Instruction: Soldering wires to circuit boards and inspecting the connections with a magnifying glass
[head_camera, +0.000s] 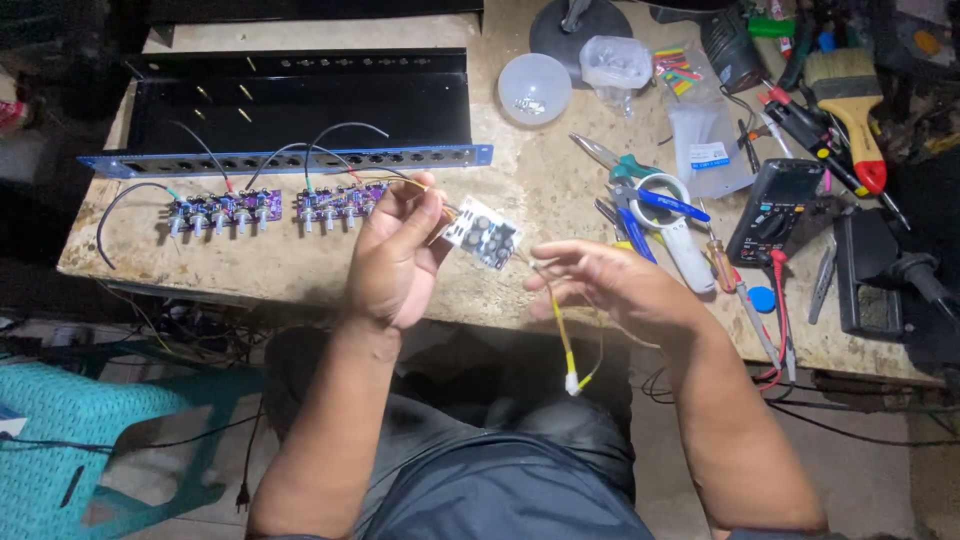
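small white circuit board (483, 232) with dark round parts sits in our left hand (393, 262), pinched at its near-left corner between thumb and fingertips and held in the air just over the front edge of the bench (300, 265), tilted toward us. thin yellow wires (562, 330) trail from the board's right end across to our right hand (610, 285), whose fingers are loosely curled with the strands draped through them; we cannot tell whether they are truly pinched or only resting there. the wires hang down past the bench edge and end in a small white connector (573, 383) over our lap. to handle this well, we judge that the board is best held by its edges as it is now, fingers off the parts, and the wires guided with slack so that nothing pulls at the solder joints. beyond the hands, near the left part of the bench, lie two purple boards with rows of knobs (275, 208), and behind them a long black rack chassis (300, 105) with a blue front strip. toward the right edge lie blue-handled cutters (640, 195), a dark multimeter (775, 210) with red leads, a screwdriver (722, 262) and a paintbrush (850, 105). a pale round lamp globe (535, 88) rests near the back edge.
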